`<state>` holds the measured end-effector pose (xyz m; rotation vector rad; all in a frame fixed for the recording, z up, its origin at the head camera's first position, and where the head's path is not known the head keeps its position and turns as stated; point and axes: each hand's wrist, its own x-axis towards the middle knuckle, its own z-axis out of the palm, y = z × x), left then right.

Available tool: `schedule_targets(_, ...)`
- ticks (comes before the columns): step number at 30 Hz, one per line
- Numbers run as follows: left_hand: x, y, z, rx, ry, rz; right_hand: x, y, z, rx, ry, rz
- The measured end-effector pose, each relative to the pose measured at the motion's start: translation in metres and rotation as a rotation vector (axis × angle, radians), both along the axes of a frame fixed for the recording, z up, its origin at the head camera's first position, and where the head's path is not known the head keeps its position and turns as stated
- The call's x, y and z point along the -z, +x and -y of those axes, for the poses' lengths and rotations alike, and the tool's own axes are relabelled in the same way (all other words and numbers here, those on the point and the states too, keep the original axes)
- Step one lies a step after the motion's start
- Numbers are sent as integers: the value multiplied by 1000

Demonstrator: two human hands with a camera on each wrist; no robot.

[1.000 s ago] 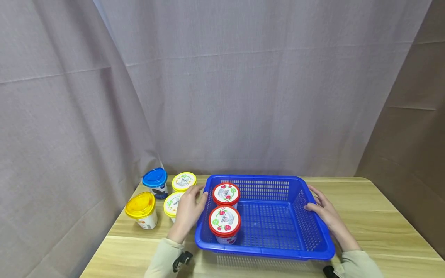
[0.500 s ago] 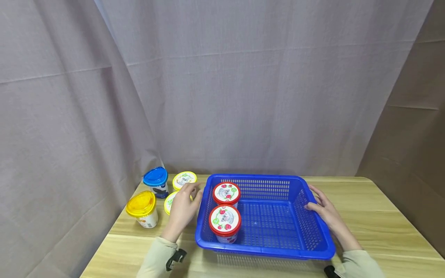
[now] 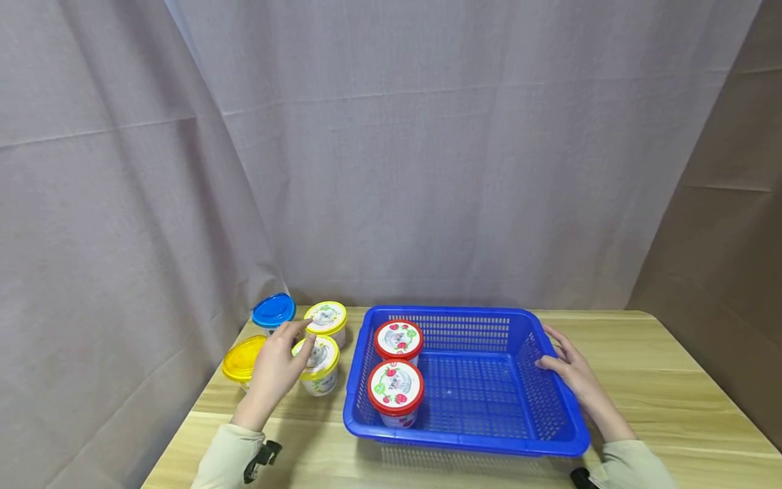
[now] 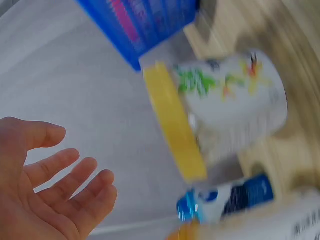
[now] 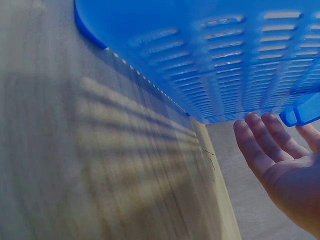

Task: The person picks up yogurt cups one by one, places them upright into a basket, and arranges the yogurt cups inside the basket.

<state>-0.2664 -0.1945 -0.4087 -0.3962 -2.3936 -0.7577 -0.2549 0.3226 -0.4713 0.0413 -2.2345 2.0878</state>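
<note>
My left hand [image 3: 276,370] hovers over the left side of the table, thumb and fingers spread and holding nothing. Close to its fingertips stands the front yellow-lidded tub [image 3: 319,367]; another yellow-lidded tub [image 3: 327,320] is just behind. In the left wrist view the hand [image 4: 60,185] shows apart from a yellow-lidded tub [image 4: 230,105], which is blurred. My right hand [image 3: 574,373] holds the right rim of a blue plastic basket [image 3: 467,445], thumb over the rim and fingers against the outside wall. Inside the basket, at its left end, are two red-lidded tubs [image 3: 396,388] with strawberry pictures.
A tub with a blue lid [image 3: 273,310] stands at the back left. In front of it, partly hidden by the left hand, is one with an orange-yellow lid [image 3: 241,358]. A grey curtain [image 3: 427,170] hangs behind the wooden table [image 3: 672,380].
My left hand has come off the basket's left rim and moved left, past the yellow-lidded tubs, uncovering the front one. My right hand and the basket stay where they were.
</note>
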Motion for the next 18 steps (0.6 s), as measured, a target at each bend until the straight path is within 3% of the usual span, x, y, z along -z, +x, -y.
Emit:
schedule_targets(10,-22,10,46,-66,9,-29,-2,0,-2,-23,-6,-11)
schedule_targets(18,-37,20,71,-96,28,-41,0,-1,-1,-21,15,10)
